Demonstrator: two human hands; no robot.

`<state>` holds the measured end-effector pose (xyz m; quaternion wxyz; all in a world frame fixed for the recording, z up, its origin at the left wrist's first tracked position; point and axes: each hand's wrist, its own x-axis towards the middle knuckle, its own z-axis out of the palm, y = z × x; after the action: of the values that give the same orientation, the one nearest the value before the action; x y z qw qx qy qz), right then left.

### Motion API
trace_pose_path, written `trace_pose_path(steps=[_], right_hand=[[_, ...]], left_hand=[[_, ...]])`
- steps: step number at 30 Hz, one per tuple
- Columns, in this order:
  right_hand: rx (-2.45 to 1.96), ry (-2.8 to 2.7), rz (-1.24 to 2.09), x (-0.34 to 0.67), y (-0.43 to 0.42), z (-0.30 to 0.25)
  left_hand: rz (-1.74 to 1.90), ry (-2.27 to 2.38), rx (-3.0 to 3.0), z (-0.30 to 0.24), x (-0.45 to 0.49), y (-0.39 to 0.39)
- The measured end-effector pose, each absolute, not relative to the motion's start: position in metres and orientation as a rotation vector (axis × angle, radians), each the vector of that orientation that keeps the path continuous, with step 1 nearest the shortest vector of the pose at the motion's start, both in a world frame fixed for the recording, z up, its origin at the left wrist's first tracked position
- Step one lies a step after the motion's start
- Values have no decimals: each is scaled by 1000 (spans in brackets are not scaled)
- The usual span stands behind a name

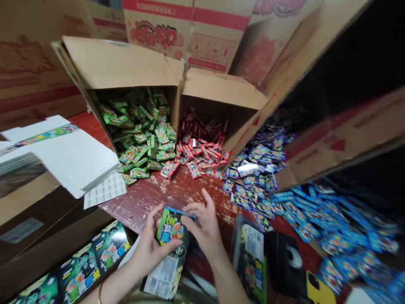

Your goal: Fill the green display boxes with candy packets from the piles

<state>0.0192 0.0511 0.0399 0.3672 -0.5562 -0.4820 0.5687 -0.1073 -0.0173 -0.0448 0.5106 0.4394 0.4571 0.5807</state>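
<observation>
My left hand [152,247] is closed round a small printed cardboard box [172,230], which is green and black with colourful lettering and tilts away from me. Its lower part carries a pale text panel. At the box's upper right edge, my right hand [204,230] grips it with the thumb on the near side, one finger raised and the others curled. A strip of blue shows along the top of the box; what it belongs to I cannot make out. A similar box [253,266] stands to the right of my hands.
Open cartons hold green packets [142,143], red packets [202,156] and purple packets [256,164], spilling onto the red table [177,188]. Blue packets [344,219] heap at right, near a black case [284,257]. White card sheets [72,156] and a carton of printed boxes [82,270] are left.
</observation>
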Motion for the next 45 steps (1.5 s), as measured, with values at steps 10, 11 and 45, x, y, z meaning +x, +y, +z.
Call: trace_pose_path(steps=[10, 11, 45], right_hand=[[-1313, -1589, 597, 34, 17, -15], [-1313, -1641, 639, 34, 11, -20], [-1515, -963, 1749, 35, 29, 6]], left_hand=[[1341, 1132, 860, -80, -94, -19], [1349, 1131, 832, -81, -95, -16], [1214, 1200, 915, -59, -116, -7]])
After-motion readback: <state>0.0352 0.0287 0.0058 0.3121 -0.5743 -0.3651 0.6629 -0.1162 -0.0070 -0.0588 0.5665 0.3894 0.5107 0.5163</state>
